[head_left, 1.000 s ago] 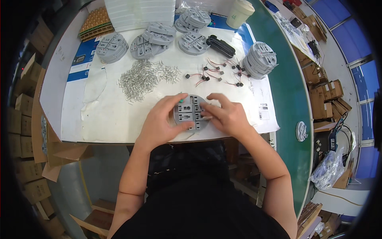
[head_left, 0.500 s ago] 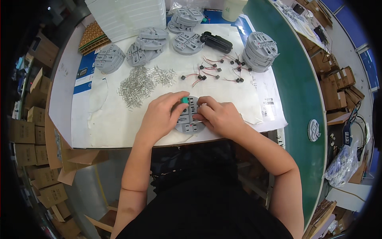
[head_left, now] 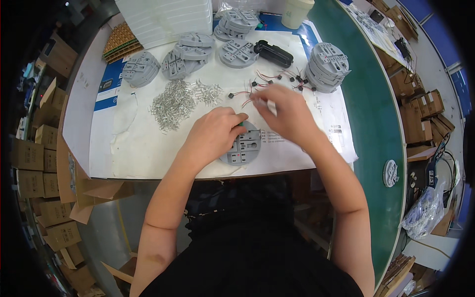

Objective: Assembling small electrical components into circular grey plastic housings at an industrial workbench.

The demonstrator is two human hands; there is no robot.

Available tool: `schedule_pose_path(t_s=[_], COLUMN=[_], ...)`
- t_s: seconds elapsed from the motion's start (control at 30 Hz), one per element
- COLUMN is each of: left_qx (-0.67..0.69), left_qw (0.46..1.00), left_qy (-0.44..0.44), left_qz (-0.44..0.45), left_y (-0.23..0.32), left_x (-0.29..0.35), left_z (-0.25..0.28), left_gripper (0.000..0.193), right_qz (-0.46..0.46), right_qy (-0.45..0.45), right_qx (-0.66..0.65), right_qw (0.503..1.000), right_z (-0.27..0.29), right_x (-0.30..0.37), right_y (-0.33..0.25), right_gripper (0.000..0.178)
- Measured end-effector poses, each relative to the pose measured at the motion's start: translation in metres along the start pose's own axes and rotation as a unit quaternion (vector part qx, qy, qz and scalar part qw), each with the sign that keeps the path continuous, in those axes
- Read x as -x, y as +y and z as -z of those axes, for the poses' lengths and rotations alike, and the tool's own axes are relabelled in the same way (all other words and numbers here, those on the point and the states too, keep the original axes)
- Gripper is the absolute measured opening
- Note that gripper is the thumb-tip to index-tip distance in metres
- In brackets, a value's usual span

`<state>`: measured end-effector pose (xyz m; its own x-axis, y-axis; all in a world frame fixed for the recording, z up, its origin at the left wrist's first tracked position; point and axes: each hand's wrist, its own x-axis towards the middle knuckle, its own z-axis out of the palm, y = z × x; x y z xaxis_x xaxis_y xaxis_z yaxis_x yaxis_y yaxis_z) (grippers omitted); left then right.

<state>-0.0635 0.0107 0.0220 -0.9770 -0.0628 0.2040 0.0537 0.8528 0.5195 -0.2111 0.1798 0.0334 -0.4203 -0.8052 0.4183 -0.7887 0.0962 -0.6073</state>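
Observation:
A round grey plastic disc (head_left: pixel 249 144) with slots and raised ribs lies flat near the table's front edge. My left hand (head_left: pixel 213 132) covers its left side, thumb and forefinger closed on a small green block (head_left: pixel 242 123) at the disc's upper left; most of that block is hidden. Off the disc and above the paper, my right hand (head_left: pixel 289 113) is at the near side of several small black parts with thin red and black wires (head_left: pixel 255 84). Its fingers are smeared by motion, so their grip does not show.
A heap of small metal pins (head_left: pixel 173 105) lies left of centre. Behind stand stacks of grey discs (head_left: pixel 193 47), a black plastic tool-like piece (head_left: pixel 273 53), white trays (head_left: pixel 166 24) and a pale cup (head_left: pixel 296 13). Another disc stack (head_left: pixel 326 67) is at right; a single disc (head_left: pixel 390 173) lies on the green surface.
My right hand has left the disc and moved up and away toward the wired parts. My left hand remains at the green block. The view has shifted slightly.

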Motion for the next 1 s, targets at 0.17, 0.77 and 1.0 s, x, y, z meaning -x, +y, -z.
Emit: schedule_pose_path(t_s=[0.17, 0.77, 1.0], left_qx=[0.034, 0.501, 0.484], left_qw=[0.999, 0.855, 0.865], left_qy=[0.013, 0.105, 0.123], left_qz=[0.009, 0.083, 0.052], left_y=[0.003, 0.021, 0.023], left_x=[0.008, 0.001, 0.016], left_z=[-0.001, 0.034, 0.027], left_gripper=[0.035, 0.028, 0.021], right_qz=[0.003, -0.260, -0.085], right_qy=[-0.165, 0.041, -0.012], right_qx=[0.175, -0.583, -0.285], right_qw=[0.971, 0.769, 0.955], right_z=[-0.022, -0.002, 0.019], right_x=[-0.063, -0.002, 0.006], right_y=[0.018, -0.043, -0.046], right_gripper=[0.025, 0.021, 0.019])
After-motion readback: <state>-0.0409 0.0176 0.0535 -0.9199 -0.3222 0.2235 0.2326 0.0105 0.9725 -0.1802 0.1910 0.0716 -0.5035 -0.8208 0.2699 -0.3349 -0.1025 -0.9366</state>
